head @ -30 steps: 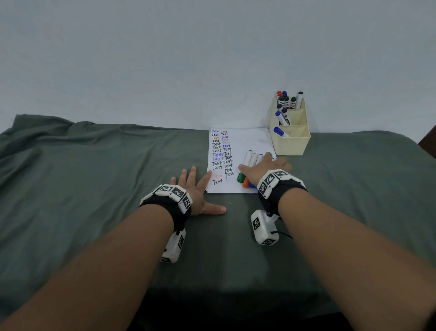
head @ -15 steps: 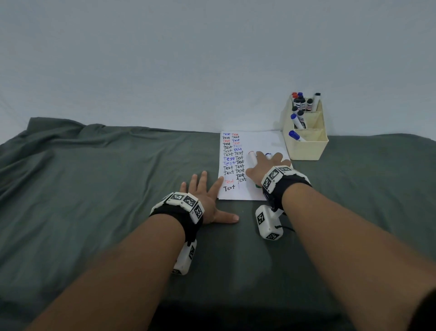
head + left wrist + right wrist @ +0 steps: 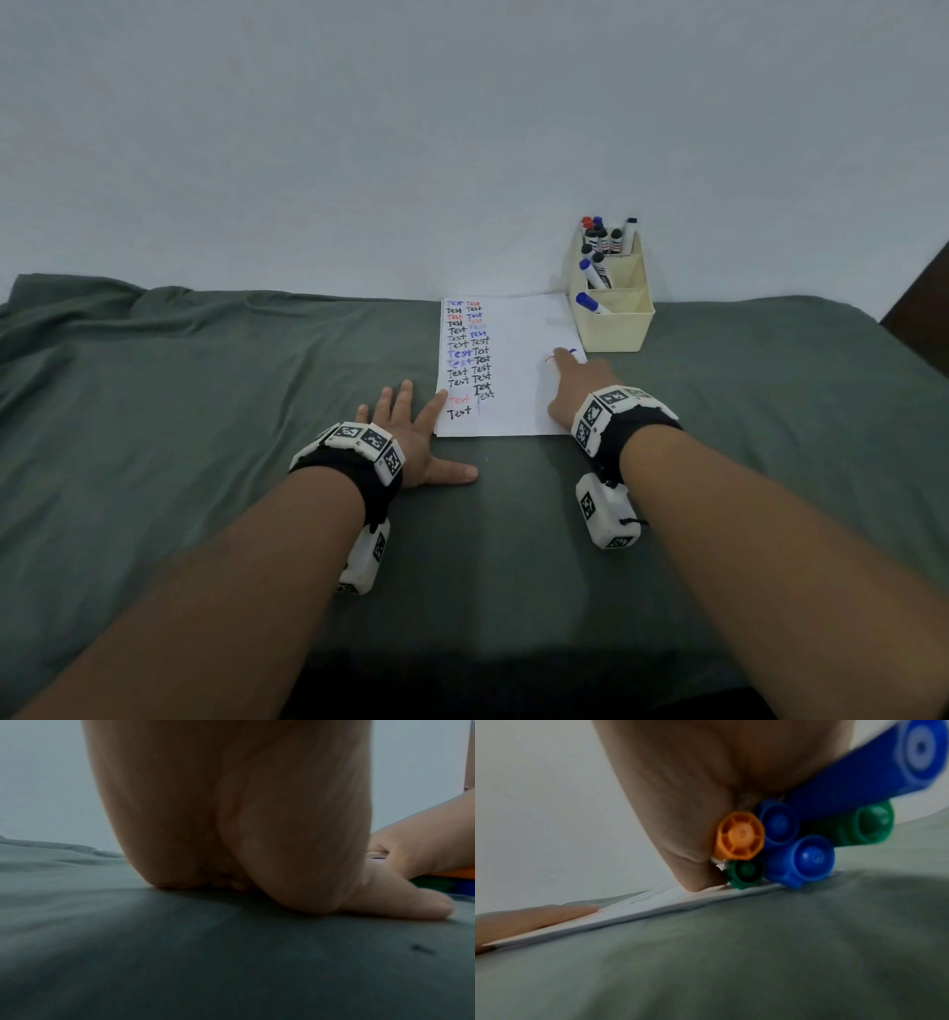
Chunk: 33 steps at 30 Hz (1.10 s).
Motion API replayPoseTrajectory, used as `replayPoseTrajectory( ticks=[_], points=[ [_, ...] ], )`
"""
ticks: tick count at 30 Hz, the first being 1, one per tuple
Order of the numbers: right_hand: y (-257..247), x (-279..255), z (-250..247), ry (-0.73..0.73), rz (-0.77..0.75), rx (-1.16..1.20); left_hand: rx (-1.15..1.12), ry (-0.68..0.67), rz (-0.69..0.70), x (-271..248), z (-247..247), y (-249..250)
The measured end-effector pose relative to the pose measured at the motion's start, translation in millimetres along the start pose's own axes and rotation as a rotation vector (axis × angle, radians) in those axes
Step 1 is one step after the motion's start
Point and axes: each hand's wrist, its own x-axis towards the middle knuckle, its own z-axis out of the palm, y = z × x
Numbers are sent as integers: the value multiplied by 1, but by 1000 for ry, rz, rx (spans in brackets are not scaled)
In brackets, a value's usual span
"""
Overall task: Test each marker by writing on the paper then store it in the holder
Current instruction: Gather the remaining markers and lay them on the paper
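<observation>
Several markers [image 3: 777, 841] bunched under our right hand [image 3: 575, 390], grip unclear; left hand [image 3: 405, 437] flat, fingers spread, pinning the paper [image 3: 518, 370] mid-frame.

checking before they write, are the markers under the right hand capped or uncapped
Capped, for the ends in view: the right wrist view shows orange, green and blue caps on the markers under the right hand.

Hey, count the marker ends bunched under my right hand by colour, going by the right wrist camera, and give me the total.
Under the right hand:
orange marker: 1
green markers: 2
blue markers: 3
Total: 6
</observation>
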Motion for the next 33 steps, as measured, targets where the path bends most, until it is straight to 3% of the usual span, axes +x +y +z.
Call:
replayPoseTrajectory(
  ticks=[9,26,33],
  points=[
    [65,3,-21,50,132,79,11,5,-4,-2,0,2],
    [77,25,-9,19,177,94,-16,-6,12,5,2,-2],
    [69,25,-2,98,222,72,-17,-3,12,6,4,-1]
  ],
)
